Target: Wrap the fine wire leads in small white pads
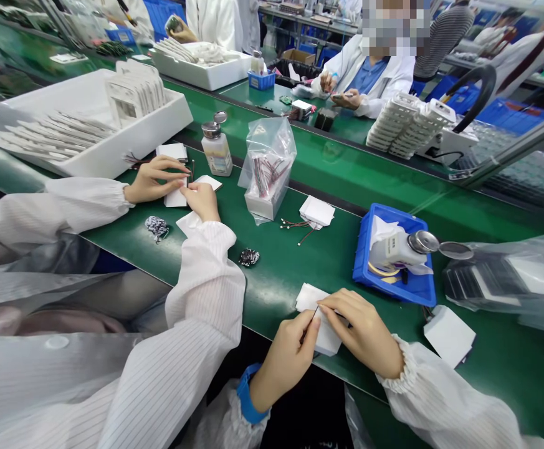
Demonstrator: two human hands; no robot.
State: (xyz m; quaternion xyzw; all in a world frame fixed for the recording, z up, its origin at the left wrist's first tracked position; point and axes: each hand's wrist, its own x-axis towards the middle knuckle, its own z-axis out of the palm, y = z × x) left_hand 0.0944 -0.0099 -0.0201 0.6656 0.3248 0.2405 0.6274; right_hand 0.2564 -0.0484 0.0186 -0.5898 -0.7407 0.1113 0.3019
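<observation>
Both my hands meet over a pile of white flat pieces (328, 342): my left hand (293, 349) pinches a thin dark strand (316, 310), while my right hand (362, 327) has its fingers drawn in beside it, though whether they grip, I can't tell. I judge this piece half-handled. Beyond my hands lies a white stack (318, 211) with thin leads (295, 223); another white pile (449, 335) sits to their right. Which are finished, I can't tell.

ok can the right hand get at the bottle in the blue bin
Probably yes: only green bench shows between the right hand and the blue bin, and the bottle lies exposed inside. The hand is busy over a flat white piece, though.
</observation>
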